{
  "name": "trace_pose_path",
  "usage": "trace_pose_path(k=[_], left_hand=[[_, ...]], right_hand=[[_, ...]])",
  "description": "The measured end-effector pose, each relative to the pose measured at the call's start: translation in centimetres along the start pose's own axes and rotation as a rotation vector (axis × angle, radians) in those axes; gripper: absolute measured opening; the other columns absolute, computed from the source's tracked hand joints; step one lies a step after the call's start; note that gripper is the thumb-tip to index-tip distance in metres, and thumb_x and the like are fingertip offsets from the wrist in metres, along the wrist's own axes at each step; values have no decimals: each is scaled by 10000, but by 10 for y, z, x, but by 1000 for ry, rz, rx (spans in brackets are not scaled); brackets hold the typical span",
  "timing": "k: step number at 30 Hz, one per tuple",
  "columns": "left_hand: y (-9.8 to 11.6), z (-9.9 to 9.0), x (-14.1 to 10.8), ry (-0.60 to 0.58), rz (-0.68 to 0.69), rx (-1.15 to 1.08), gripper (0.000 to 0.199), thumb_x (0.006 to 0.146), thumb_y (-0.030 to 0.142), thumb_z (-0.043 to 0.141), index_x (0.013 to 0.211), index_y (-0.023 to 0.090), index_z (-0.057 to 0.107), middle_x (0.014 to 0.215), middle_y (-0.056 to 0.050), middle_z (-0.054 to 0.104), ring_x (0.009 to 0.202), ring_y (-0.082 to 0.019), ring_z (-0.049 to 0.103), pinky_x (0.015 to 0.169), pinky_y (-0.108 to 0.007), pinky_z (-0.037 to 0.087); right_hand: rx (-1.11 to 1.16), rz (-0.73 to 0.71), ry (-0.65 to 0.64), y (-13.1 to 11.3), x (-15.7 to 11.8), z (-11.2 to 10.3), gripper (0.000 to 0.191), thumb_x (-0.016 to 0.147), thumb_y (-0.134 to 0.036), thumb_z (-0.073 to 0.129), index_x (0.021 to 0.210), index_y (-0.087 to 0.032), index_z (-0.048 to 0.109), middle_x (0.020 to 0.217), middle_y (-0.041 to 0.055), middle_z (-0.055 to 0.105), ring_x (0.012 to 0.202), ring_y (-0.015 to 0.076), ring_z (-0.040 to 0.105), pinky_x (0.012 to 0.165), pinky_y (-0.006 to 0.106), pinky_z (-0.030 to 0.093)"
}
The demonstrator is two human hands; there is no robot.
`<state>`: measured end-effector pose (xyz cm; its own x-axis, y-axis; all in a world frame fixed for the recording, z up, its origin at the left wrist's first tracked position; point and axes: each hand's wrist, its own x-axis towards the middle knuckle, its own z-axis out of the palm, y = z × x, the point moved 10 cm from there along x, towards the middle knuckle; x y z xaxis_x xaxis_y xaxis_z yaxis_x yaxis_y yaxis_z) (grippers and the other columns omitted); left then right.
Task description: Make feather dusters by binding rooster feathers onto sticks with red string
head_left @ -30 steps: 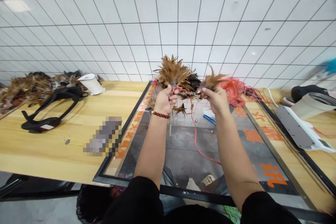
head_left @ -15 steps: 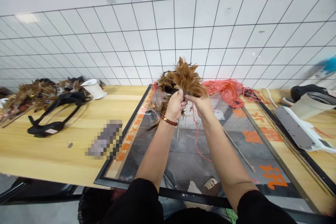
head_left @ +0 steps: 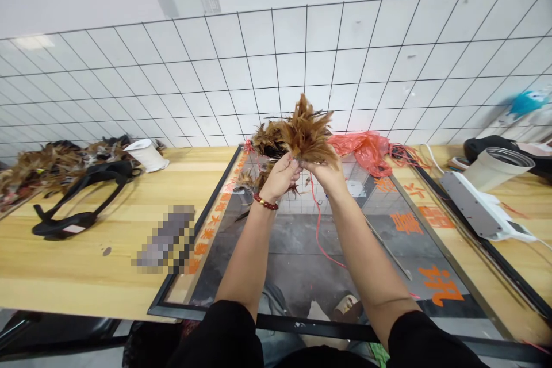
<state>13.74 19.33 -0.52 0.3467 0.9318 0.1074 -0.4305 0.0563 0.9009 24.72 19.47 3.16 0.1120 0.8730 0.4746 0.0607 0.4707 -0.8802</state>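
A bundle of brown feathers (head_left: 308, 129) stands fanned upward above both hands. My left hand (head_left: 282, 175), with a red bead bracelet at the wrist, is closed at the base of the bundle. My right hand (head_left: 325, 175) pinches the base from the other side, its fingertips close to the left ones. From between the hands a pink string (head_left: 319, 230) hangs down and runs over the framed glass panel (head_left: 293, 276). More dark and brown feathers (head_left: 267, 141) lie just behind and left of my left hand.
A red plastic bag (head_left: 366, 152) lies behind my right hand. A thin rod (head_left: 390, 250) rests on the glass by my right forearm. To the left are a white spool (head_left: 147, 155), a black strap-like device (head_left: 81, 195) and a feather pile (head_left: 64, 167); rightward, a white power strip (head_left: 483, 207).
The view has shifted slightly, so the table items appear a little further left and lower. Both hands keep hold of the feather bundle at its base.
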Motion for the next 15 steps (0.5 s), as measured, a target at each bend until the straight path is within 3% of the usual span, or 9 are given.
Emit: trace_pose_path(k=[4,7,11,15], left_hand=[[21,-5,-7,131,187,158,199,760,285,752,890,182,641,683,13,534,592,-95,478,497,-174,344],[31,0,-13,195,290,205,164,798,301,715,894,182,657,743,-12,582,653,-104,513,517,-168,361],[9,1,-6,221,103,-26,273,819,408,688,806,170,555,645,15,524,457,-40,348,407,-143,201],[-7,13,-3,121,-53,-138,349,814,455,687,805,160,499,642,14,516,418,-9,274,388,-122,142]], right_hand=[[158,43,-25,-2,-2,-4,378,567,-402,828,840,-206,654,899,54,727,870,222,659,863,404,536],[193,6,-59,-4,-1,-7,372,610,-426,807,891,-219,680,958,55,734,936,222,658,878,383,530],[199,30,-33,7,1,-14,324,622,-396,800,852,-200,681,929,46,733,895,210,669,852,367,530],[144,-11,25,6,3,-20,275,645,-359,772,843,-206,661,907,34,724,868,194,666,836,347,528]])
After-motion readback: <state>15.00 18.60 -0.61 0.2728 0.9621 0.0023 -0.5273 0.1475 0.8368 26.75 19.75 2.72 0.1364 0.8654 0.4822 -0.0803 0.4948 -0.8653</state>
